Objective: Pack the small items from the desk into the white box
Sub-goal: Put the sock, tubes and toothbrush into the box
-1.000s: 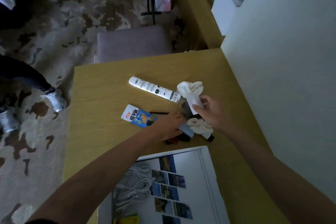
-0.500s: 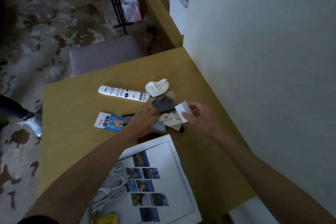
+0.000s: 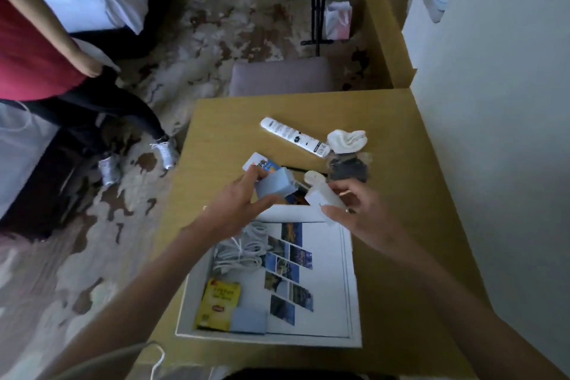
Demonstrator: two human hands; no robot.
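— Box (image 3: 351, 287) sits at the near edge of the desk (image 3: 401, 133), white, lid off; a coiled white cable (image 3: 243, 251), a yellow tea packet (image 3: 218, 304) and a pale blue card (image 3: 248, 320) already lie inside.

— And the hands?

— Left hand (image 3: 237, 210) is pinched round a small blue box (image 3: 274, 185), right hand (image 3: 361, 213) closed on a small white box (image 3: 324, 199) — both hanging just over the far rim.

— What's left on the desk?

— A white tube (image 3: 293, 136), a white sock (image 3: 347, 140), something dark grey (image 3: 350, 170) beside it, a blue-and-white packet (image 3: 262, 163). Only the one head view, mind.

— What might go wrong?

— Both hands come down at the same corner, I'd guess. If they crowd each other, a box could clip the rim and tumble onto the desk. The cable is heaped there too, so whatever lands on it may sit crooked.
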